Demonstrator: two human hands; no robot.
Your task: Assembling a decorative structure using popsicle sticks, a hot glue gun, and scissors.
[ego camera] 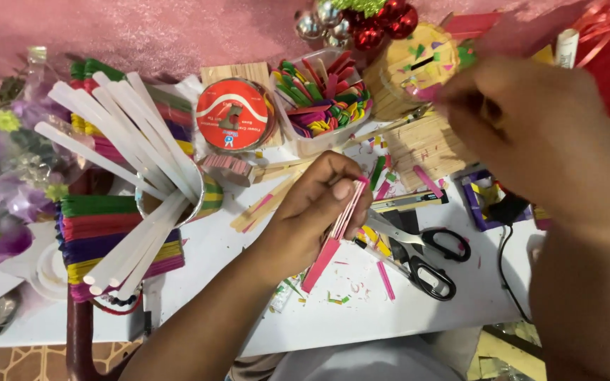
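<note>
Pink craft sticks [340, 229]: stack pinched edgewise in your left hand [315, 219], above white bench [390, 310]. Your right hand [524, 134] raised near camera, fingers curled; contents cannot tell. Black-handled scissors [428, 257] lie just right of stack. White glue sticks [125, 176] stand in cup at left.

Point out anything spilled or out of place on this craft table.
Small coloured offcuts lie scattered over the white table near the black-handled scissors. A loose pink stick lies among them. The left hand holds a neat stack of pink sticks.
</note>
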